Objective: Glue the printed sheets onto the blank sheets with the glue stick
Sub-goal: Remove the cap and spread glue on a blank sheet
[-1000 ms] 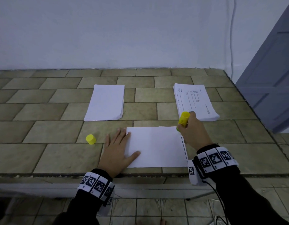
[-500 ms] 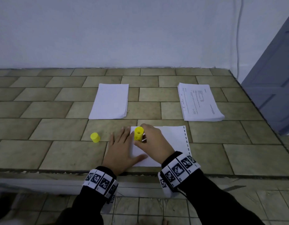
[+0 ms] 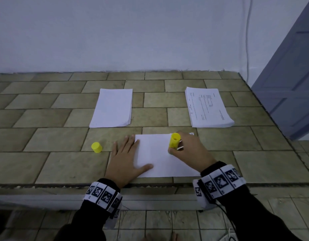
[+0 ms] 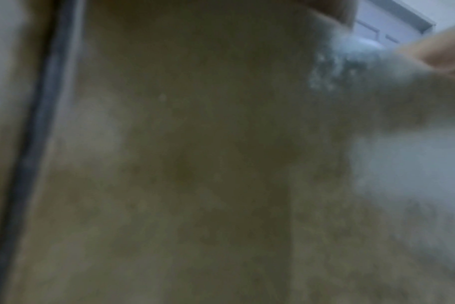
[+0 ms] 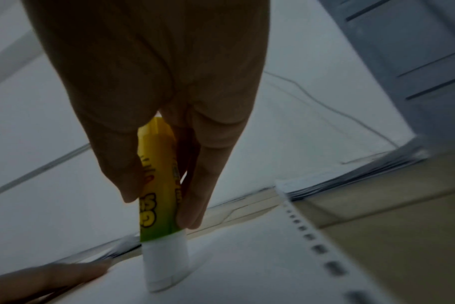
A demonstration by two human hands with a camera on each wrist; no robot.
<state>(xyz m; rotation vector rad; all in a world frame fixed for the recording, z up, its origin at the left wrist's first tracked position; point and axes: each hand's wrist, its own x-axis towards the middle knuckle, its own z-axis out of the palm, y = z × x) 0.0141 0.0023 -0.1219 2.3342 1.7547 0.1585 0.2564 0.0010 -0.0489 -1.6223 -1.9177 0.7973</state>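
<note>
Two stacks of paper sit far from me on the tiled tabletop (image 3: 66,141) in the head view: the blank stack (image 3: 113,108) to the left, the printed stack (image 3: 208,107) to the right, with bare tile between them. Nearer, a single white sheet (image 3: 159,157) lies close to the tabletop's near edge. My left hand (image 3: 126,158) lies flat with fingers spread, fingertips and thumb on the sheet's left edge, palm on the tile. My right hand (image 3: 190,150) grips the yellow glue stick (image 3: 174,140) upright over the far right part of the sheet. The yellow cap (image 3: 96,147) stands alone on the tile, left of my left hand and apart from it. A grey door (image 3: 289,84) borders the tabletop's right side.

Left wrist view: mostly blurred tile and a dark strip down the left; a pale patch at the right looks like paper, and I cannot tell more of the hand than a bit of finger at the upper right.

Right wrist view: my right hand (image 5: 156,102) pinches the glue stick (image 5: 159,191) between thumb and fingers, and its white tip is pressed on the sheet (image 5: 247,267). A row of dark marks runs along the sheet's right edge, with tile beyond it. A fingertip of my left hand (image 5: 47,275) rests at the lower left.
</note>
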